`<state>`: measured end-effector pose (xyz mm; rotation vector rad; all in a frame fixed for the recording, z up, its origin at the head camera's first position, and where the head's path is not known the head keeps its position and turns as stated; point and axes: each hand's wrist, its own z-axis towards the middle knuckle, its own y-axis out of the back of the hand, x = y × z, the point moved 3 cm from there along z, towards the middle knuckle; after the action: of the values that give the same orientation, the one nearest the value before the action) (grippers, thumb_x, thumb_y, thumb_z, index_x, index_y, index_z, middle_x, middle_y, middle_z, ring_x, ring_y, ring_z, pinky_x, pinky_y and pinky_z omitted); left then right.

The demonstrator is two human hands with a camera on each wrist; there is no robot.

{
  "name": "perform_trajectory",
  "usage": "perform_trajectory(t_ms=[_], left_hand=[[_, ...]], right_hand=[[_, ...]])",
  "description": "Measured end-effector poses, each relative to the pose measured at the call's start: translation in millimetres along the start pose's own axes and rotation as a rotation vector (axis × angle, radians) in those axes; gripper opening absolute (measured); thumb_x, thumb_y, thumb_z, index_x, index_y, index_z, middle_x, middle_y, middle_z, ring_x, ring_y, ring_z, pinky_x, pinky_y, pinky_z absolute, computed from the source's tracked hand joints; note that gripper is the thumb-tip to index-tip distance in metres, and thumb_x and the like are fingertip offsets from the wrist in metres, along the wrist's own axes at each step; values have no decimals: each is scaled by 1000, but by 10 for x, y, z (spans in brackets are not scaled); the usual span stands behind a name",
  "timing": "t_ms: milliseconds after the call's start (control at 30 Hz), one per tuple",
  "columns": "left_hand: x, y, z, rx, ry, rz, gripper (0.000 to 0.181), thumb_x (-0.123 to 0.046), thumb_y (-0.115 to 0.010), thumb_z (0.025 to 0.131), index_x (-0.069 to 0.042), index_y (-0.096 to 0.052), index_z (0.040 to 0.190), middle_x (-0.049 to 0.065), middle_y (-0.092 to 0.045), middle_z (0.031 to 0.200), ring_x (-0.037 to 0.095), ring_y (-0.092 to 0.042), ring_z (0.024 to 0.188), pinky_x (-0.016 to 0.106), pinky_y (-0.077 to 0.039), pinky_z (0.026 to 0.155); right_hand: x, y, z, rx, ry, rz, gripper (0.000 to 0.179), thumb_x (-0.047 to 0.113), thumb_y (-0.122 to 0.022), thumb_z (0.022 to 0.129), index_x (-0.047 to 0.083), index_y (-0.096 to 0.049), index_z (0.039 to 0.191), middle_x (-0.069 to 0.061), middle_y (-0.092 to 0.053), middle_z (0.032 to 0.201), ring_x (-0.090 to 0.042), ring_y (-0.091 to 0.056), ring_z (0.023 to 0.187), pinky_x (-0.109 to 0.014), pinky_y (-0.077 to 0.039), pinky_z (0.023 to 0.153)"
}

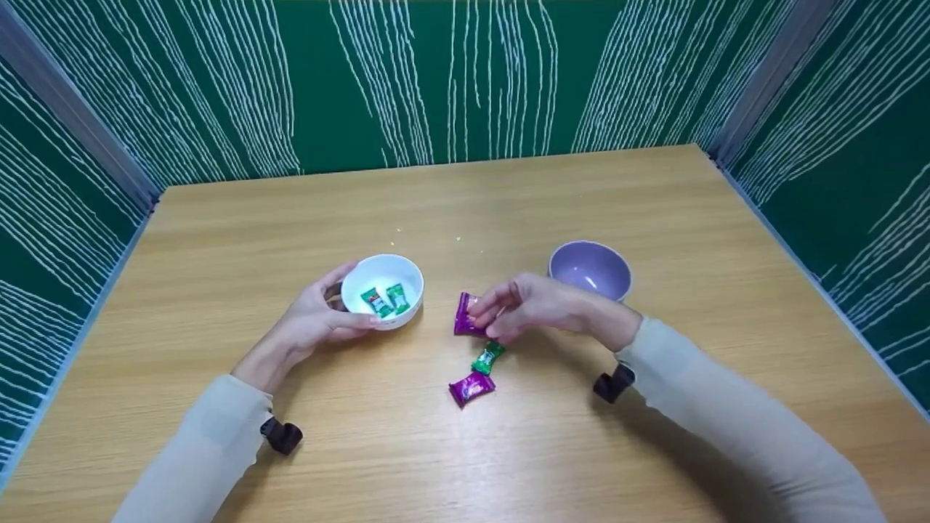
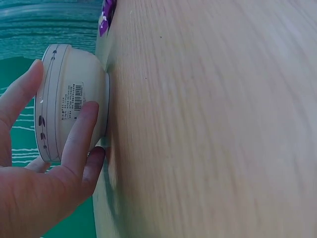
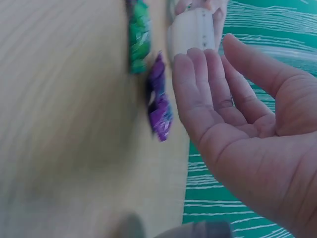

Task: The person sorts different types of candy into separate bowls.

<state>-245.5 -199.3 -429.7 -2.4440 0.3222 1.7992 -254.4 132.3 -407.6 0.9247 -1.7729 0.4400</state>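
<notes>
My left hand (image 1: 316, 312) holds a white bowl (image 1: 396, 322) on the table, thumb at the near rim and fingers around the side. Two green-wrapped candies (image 1: 398, 298) lie inside it. In the left wrist view the bowl (image 2: 62, 106) shows a barcode label, with fingertips against its wall. My right hand (image 1: 534, 305) is over a purple-wrapped candy (image 1: 462, 319), partly hidden by the fingers. The right wrist view shows this hand (image 3: 237, 114) with fingers gently bent and nothing between fingers and thumb. A green-wrapped candy (image 1: 487, 357) and another purple-wrapped candy (image 1: 471, 388) lie nearer me.
A purple bowl (image 1: 590, 269) stands behind my right wrist, with nothing visible inside. The wooden table (image 1: 378, 465) reaches back to a green wall (image 1: 501, 80) with white streaks; similar panels flank both sides. Tiny white specks lie behind the white bowl.
</notes>
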Motion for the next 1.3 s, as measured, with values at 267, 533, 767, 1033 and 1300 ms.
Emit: perform_trajectory(t_ms=[267, 533, 767, 1033, 1300], left_hand=[[11, 6, 17, -3, 11, -7, 114, -1, -93, 69, -21, -29, 161, 11, -25, 161, 34, -34, 139, 37, -59, 90], [-16, -16, 14, 0, 9, -16, 114, 2, -92, 69, -21, -30, 161, 12, -27, 159, 34, -38, 137, 39, -59, 89], [-8, -19, 19, 8, 7, -30, 113, 4, -91, 70, -20, -29, 161, 11, -28, 158, 34, -39, 135, 40, -60, 88], [9, 21, -21, -4, 30, -38, 113, -1, -93, 70, -22, -29, 161, 10, -24, 161, 34, -37, 137, 39, -58, 91], [-10, -8, -2, -2, 18, -20, 114, 0, -92, 70, -22, -29, 161, 10, -26, 160, 33, -37, 137, 38, -59, 90]], right_hand=[[-187, -28, 38, 23, -3, -71, 39, -6, -75, 87, -5, -66, 125, -17, -69, 119, -21, -69, 97, -30, -61, 79], [-179, -80, 67, 46, 21, -281, 41, 0, -81, 85, 3, -70, 124, -6, -71, 116, -16, -65, 94, -25, -59, 78], [-162, -116, 121, 79, 38, -396, 39, 4, -84, 83, 5, -72, 120, -2, -71, 107, -14, -61, 95, -22, -53, 80], [-129, -165, 184, 68, 42, -502, 33, 5, -86, 80, 9, -75, 111, 2, -70, 97, -12, -60, 91, -24, -51, 81], [-145, -156, 163, 65, 53, -549, 28, 6, -84, 82, 12, -73, 107, 2, -64, 92, -14, -55, 88, -27, -47, 80]])
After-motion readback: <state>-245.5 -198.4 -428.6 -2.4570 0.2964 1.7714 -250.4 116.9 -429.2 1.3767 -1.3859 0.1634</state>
